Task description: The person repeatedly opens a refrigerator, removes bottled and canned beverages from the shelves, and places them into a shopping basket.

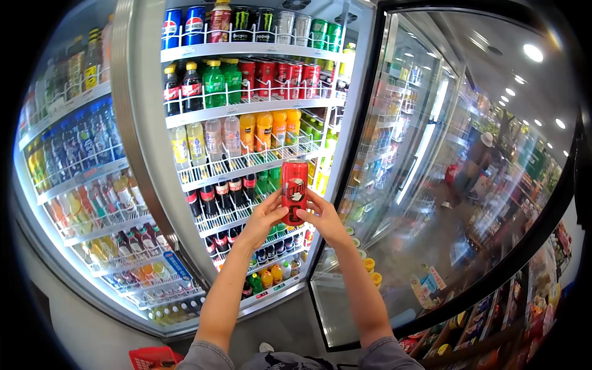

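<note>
A tall red soda can (295, 185) stands upright between my two hands, held out in front of the opened drinks fridge. My left hand (265, 219) grips its lower left side, thumb pressed on the front. On the lower right side my right hand (322, 216) holds it the same way. Behind the can are wire fridge shelves; one row has yellow and orange bottles (264, 131), and above it sit red cans (266, 79) and green bottles (213, 81). The fingers behind the can are hidden.
The glass fridge door (425, 203) hangs open on the right, reflecting the shop. Another fridge (92, 166) with bottles stands at the left. A red basket (153, 356) is on the floor at lower left. Snack racks (493, 320) show at lower right.
</note>
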Demonstrator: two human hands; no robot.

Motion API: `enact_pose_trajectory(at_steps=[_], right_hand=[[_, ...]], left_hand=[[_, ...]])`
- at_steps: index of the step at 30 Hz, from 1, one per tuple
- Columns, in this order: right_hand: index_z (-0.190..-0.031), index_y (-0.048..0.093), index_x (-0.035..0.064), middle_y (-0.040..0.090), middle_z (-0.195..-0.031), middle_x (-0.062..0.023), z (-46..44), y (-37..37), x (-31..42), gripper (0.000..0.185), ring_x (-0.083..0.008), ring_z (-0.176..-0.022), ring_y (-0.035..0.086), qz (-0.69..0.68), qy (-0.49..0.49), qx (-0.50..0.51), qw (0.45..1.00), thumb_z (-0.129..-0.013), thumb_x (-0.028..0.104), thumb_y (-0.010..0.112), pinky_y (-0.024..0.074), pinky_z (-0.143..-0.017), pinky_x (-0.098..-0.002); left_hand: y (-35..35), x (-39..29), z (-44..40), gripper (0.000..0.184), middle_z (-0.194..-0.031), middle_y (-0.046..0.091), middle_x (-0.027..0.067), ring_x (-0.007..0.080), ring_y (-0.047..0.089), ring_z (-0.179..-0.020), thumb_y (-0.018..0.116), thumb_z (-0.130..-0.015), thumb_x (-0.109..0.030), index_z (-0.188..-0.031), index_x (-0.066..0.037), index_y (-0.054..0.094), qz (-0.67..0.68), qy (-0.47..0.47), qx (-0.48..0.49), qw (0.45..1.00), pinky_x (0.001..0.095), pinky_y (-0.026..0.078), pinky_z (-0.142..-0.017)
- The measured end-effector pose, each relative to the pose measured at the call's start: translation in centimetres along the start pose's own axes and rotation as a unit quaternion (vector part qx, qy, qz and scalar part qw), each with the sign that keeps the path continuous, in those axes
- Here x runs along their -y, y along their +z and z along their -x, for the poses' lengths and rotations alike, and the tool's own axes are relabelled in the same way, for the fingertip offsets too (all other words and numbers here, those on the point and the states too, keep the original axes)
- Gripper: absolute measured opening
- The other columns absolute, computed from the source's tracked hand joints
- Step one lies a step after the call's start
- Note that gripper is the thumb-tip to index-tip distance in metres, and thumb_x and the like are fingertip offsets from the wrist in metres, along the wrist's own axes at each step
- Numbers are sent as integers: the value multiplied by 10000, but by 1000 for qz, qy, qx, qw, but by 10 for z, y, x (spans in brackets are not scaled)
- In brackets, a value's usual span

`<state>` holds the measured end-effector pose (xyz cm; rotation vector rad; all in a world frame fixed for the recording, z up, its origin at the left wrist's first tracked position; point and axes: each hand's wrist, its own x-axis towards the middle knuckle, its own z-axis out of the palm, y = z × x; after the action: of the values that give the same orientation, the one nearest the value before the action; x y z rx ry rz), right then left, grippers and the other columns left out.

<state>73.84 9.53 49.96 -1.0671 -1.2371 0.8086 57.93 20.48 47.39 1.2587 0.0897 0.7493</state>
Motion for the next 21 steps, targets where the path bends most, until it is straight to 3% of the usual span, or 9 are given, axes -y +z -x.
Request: enact_pose_trajectory(at_steps=[4,11,21], right_hand=[[-1463,349,-25,564,-1292,-108,41,14,4,760,-165,-1197,514,-20,15,-13,1000,-839,140,749,435,-986,-317],[-1445,401,-5,573,-1288,-103,77,56,-19,708,-196,-1180,521,-61,18,79,995,-855,198,733,437,-984,-359],[-1450,376,-21,566,-1301,-117,79,181,-17,700,-200,-1208,512,-97,19,336,937,-867,163,716,417,-1033,-366]], left_hand=[[22,-1,45,640,-1362,509,108,191,537,-1198,647,-915,-147,-1473,-53,349,1,-14,-42,999,352,455,-996],[30,-6,139,659,-1328,547,112,191,572,-1161,676,-898,-168,-1467,-58,362,-29,-4,-149,988,359,484,-965],[9,-59,293,650,-1340,520,121,202,539,-1196,677,-899,-155,-1461,-51,367,-104,68,-320,939,365,481,-976]])
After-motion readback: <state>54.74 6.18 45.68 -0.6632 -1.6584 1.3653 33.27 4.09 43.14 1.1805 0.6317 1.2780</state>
